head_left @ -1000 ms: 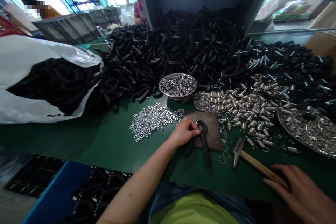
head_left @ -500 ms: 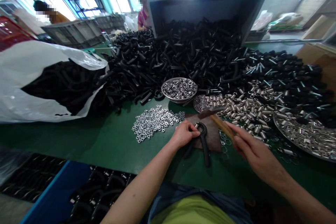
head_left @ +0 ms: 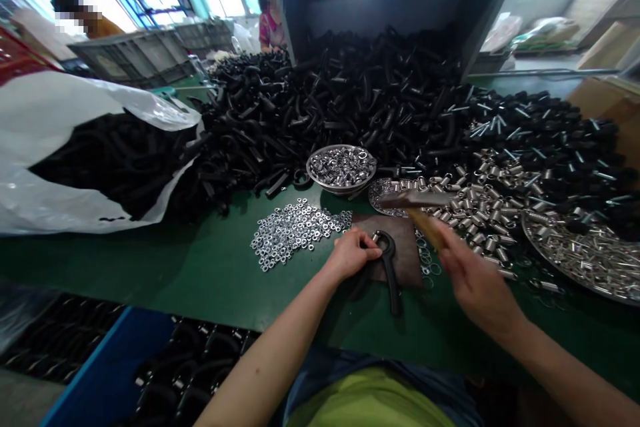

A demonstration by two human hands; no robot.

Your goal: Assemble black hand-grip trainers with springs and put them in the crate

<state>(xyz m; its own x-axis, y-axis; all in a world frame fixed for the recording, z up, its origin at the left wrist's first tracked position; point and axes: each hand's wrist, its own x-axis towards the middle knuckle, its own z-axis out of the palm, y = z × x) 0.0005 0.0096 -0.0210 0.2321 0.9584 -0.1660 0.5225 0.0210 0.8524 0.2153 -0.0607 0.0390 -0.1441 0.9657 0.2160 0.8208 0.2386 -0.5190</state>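
On a brown metal plate [head_left: 407, 260] lies a black hand-grip exerciser [head_left: 393, 277], its ring-shaped head up and its legs toward me. My left hand [head_left: 353, 253] pinches it at the side of the head, near a small shiny metal part; the fingers partly cover the second leg. My right hand [head_left: 475, 283] is wrapped round the wooden handle of a hammer [head_left: 425, 227]. The hammer's blurred head is above the plate's far edge, apart from the exerciser. Left of the plate is a spread of small metal nuts [head_left: 287, 237].
Behind the plate stands a bowl [head_left: 311, 180] of metal parts. Springs [head_left: 480, 213] and a tray [head_left: 543, 260] of pins lie to the right. Black handles [head_left: 330, 107] pile up before a tipped grey bin [head_left: 400, 3]. A white sack [head_left: 30, 147] is at left; other people sit beyond.
My right hand has lifted the hammer up and away from the exerciser, its head now blurred. My left hand stays on the exerciser.
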